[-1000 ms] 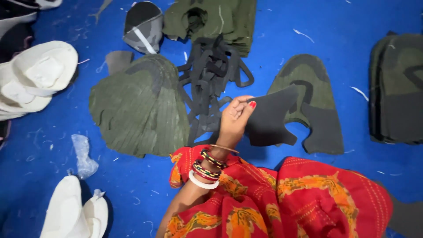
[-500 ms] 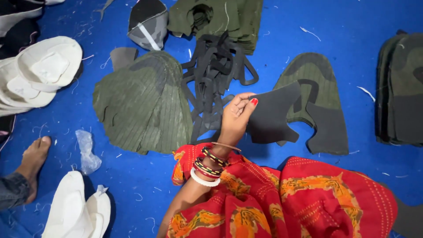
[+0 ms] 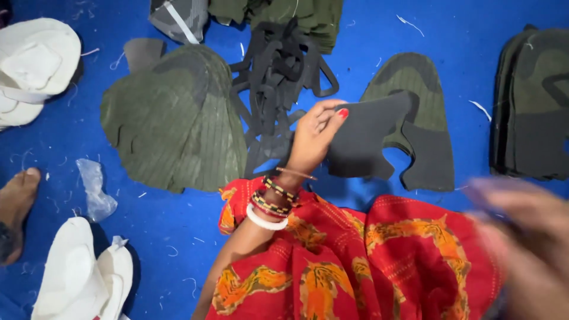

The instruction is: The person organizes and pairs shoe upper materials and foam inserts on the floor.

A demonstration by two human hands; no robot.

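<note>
My left hand (image 3: 311, 139), with bangles at the wrist, pinches the left edge of a dark grey cut shoe-upper piece (image 3: 367, 142). That piece lies over a camouflage-patterned piece of the same shape (image 3: 418, 83) on the blue floor (image 3: 178, 237). A heap of black strips (image 3: 278, 77) sits just left of the hand. My right hand (image 3: 527, 249) is a blur at the lower right corner, with something pale purple at its fingertips; what it is cannot be made out.
A fanned stack of green camouflage pieces (image 3: 172, 118) lies left of the strips, another stack (image 3: 533, 101) at the right edge. White moulded pieces (image 3: 35, 65) (image 3: 77, 278) lie at the left. A person's bare foot (image 3: 18, 207) and a plastic scrap (image 3: 95, 189) are nearby. Red patterned cloth (image 3: 355, 261) covers my lap.
My right hand has swung into view at the lower right, blurred by motion. The left hand keeps its pinch on the grey piece. A foot has appeared at the left edge.
</note>
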